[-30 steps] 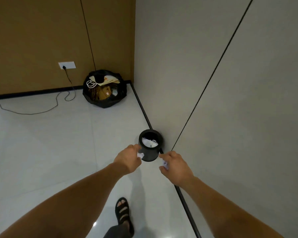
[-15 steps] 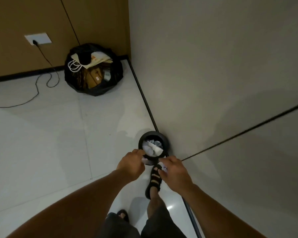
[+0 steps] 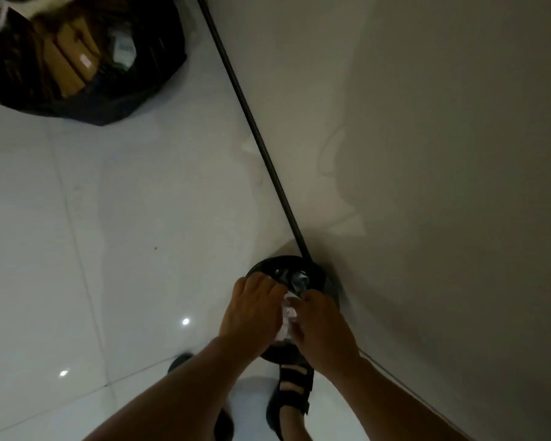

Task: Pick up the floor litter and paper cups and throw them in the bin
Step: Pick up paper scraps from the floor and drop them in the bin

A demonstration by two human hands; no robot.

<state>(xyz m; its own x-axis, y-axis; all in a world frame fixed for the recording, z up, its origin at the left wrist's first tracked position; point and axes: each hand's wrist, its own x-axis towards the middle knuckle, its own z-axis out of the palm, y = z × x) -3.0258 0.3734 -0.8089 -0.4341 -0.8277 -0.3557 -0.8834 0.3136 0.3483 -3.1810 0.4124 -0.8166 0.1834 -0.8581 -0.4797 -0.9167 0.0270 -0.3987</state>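
Because the small round black bin (image 3: 322, 275) stood against the wall, the head view showed both hands directly over its mouth. The left hand (image 3: 252, 310) and right hand (image 3: 326, 329) curled together around crumpled white paper litter (image 3: 288, 313), likely so it would drop inside. Compared with 0.5 s before, the hands had closed up and moved over the rim.

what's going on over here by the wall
A person stands over a small black bin on the floor against the wall. The left hand and right hand hold crumpled white paper between them, just above the bin's opening, not yet dropped. More litter already lies inside. A black rubbish bag with cardboard sits farther off.
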